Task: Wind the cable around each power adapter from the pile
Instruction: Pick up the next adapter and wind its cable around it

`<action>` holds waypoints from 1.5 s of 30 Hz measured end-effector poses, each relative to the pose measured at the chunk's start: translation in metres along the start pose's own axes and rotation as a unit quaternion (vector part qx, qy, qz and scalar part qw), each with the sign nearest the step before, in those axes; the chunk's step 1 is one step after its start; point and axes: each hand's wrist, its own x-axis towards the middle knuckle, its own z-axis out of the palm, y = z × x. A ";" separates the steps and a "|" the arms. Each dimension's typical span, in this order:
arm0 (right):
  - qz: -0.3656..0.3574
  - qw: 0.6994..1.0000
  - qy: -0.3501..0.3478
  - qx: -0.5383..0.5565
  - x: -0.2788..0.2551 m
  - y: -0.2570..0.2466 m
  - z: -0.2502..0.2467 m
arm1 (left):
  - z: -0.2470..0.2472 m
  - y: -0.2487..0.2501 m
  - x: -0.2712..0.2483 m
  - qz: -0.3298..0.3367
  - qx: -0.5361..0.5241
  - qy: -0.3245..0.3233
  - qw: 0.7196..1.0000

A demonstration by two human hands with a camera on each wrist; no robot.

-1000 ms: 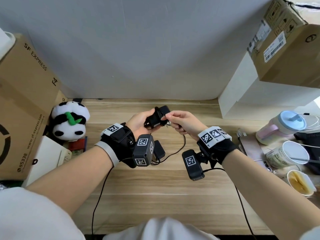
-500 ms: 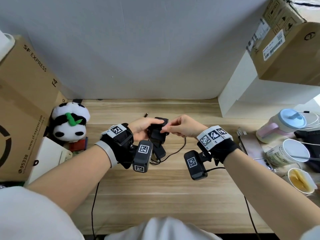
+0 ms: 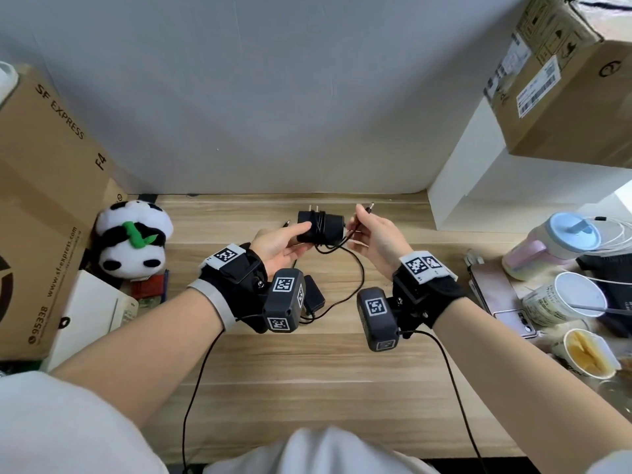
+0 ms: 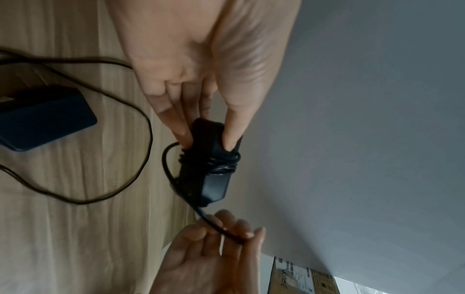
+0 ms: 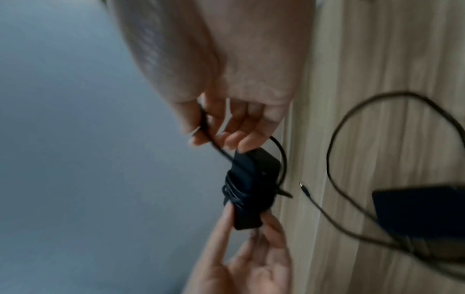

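My left hand (image 3: 294,234) grips a black power adapter (image 3: 319,227) above the wooden desk, prongs pointing up. Thumb and fingers pinch its one end (image 4: 214,135). Several turns of thin black cable (image 4: 208,161) are wound round its middle. The right hand (image 3: 359,224) is just right of the adapter and pinches the loose cable end (image 5: 208,127); the barrel plug (image 3: 370,207) sticks up past its fingers. A second adapter (image 3: 314,297) lies on the desk under my left wrist, its cable (image 3: 359,278) in a loose loop.
A panda plush (image 3: 133,241) and a big cardboard box (image 3: 44,200) stand at the left. At the right are a white shelf block (image 3: 478,200), a pink bottle (image 3: 547,248), paper cups (image 3: 564,299), a phone (image 3: 496,295) and a food cup (image 3: 588,354).
The adapter has risen and turned prongs-up in my left hand. My right hand has drawn the cable end out to the right and up, away from the adapter.
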 end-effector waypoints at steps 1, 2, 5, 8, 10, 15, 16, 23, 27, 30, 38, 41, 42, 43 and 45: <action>-0.002 0.998 0.008 -0.057 0.001 0.001 0.001 | 0.001 0.000 -0.001 0.002 -0.003 -0.010 1.000; -0.003 0.994 0.012 -0.113 0.001 0.003 0.003 | 0.002 0.000 -0.003 0.001 -0.006 -0.021 1.000; 0.004 0.980 0.016 -0.197 0.002 0.005 0.007 | 0.004 -0.001 -0.004 0.004 0.011 -0.050 0.999; 0.036 0.980 0.020 -0.197 0.001 0.003 0.010 | 0.005 -0.005 -0.002 0.027 0.066 -0.066 0.995; 0.082 0.978 0.013 -0.190 0.000 0.002 0.010 | 0.006 -0.008 -0.002 0.047 0.112 -0.065 0.991; 0.162 0.975 -0.012 -0.153 0.001 0.008 0.013 | 0.008 -0.011 -0.001 0.097 0.212 -0.039 0.972; 0.165 0.976 -0.014 -0.144 0.000 0.010 0.014 | 0.008 -0.012 -0.001 0.099 0.221 -0.038 0.969; 0.157 0.973 0.016 -0.170 0.004 0.018 0.022 | 0.009 -0.015 0.001 0.112 0.270 -0.023 0.956; 0.077 0.963 0.032 -0.256 0.006 0.020 0.018 | 0.010 -0.015 0.003 0.116 0.275 -0.007 0.954; 0.074 0.966 0.030 -0.246 0.007 0.019 0.012 | 0.009 -0.016 0.005 0.124 0.291 0.006 0.949; 0.130 0.982 -0.020 -0.134 0.001 0.019 0.013 | 0.010 -0.014 0.000 0.135 0.301 -0.008 0.944; 0.120 0.982 -0.018 -0.148 0.000 0.017 0.017 | 0.011 -0.015 -0.001 0.122 0.288 -0.015 0.950; 0.119 0.981 -0.021 -0.149 -0.001 0.018 0.018 | 0.011 -0.015 0.000 0.118 0.283 -0.016 0.952; 0.118 0.982 -0.025 -0.146 -0.002 0.018 0.019 | 0.010 -0.016 0.001 0.111 0.277 -0.014 0.954; 0.108 0.985 -0.029 -0.135 -0.005 0.020 0.020 | 0.007 -0.018 0.004 0.087 0.259 -0.011 0.962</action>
